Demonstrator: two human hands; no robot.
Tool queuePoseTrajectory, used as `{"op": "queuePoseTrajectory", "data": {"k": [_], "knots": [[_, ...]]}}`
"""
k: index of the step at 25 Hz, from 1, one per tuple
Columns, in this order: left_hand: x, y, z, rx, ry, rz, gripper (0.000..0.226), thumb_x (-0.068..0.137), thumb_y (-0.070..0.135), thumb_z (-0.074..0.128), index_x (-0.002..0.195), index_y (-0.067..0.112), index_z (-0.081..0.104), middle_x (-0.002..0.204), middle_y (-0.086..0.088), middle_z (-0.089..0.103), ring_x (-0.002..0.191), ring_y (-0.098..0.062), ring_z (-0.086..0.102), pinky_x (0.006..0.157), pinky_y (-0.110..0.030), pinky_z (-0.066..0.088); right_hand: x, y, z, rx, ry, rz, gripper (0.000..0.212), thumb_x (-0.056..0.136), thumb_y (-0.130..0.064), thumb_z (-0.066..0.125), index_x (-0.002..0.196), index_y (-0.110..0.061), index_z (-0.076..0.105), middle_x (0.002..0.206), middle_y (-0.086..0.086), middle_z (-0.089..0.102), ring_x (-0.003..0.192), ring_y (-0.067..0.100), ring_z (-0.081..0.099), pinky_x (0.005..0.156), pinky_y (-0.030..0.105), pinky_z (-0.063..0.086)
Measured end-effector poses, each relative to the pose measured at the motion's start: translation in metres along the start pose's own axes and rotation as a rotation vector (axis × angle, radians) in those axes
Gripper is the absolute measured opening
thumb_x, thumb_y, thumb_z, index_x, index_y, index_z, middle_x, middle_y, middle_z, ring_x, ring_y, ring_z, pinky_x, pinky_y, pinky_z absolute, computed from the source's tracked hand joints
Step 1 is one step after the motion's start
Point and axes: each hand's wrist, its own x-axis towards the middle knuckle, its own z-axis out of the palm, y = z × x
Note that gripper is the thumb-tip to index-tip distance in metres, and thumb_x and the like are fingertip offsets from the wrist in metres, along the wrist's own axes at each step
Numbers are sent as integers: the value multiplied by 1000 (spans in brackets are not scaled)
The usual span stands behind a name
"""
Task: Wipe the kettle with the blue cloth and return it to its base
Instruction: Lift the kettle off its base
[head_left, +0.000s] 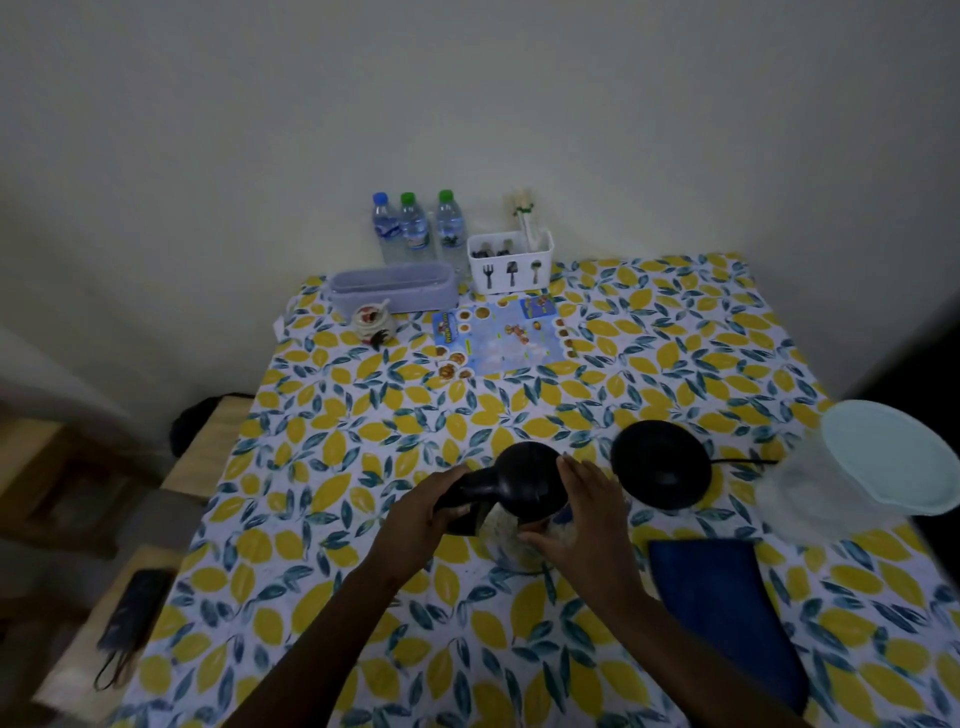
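The kettle (522, 486), with a black lid and handle and a pale body, stands on the lemon-print tablecloth in front of me. My left hand (423, 514) is closed around its black handle on the left. My right hand (584, 512) lies flat against the kettle's right side, fingers spread. The round black base (660, 465) sits on the table just right of the kettle, bare, with its cord trailing to the right. The blue cloth (727, 613) lies flat on the table to the right of my right forearm; neither hand touches it.
A clear plastic container with a pale lid (883, 457) stands at the right edge. At the back are three water bottles (415, 228), a white cutlery caddy (511, 262), a lilac box (395, 286), a small jar (373, 322) and a printed card (498, 335). Wooden stools stand left.
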Motion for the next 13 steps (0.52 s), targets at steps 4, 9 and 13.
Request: {"op": "queuePoseTrajectory", "data": {"k": [4, 9, 13], "knots": [[6, 8, 0, 6, -8, 43, 40, 96, 40, 48, 133, 30, 39, 133, -3, 53, 121, -19, 52, 98, -18, 42, -3, 9, 5, -34, -49, -10, 103, 74, -71, 51, 151, -18, 7, 159, 3, 11, 146, 14, 1, 120, 46, 14], [25, 52, 32, 264, 60, 94, 72, 81, 73, 43, 137, 27, 40, 140, 0, 49, 130, -20, 43, 113, -49, 31, -11, 31, 6, -260, -121, -45, 101, 80, -70, 45, 151, -17, -3, 161, -3, -13, 147, 19, -6, 116, 37, -6], [32, 72, 49, 409, 131, -34, 95, 69, 86, 29, 141, 24, 34, 144, 0, 46, 135, -23, 38, 117, -57, 16, -10, 32, 8, -228, -123, -23, 99, 79, -76, 38, 151, -19, 0, 158, -12, -21, 146, 16, -12, 114, 35, -11]]}}
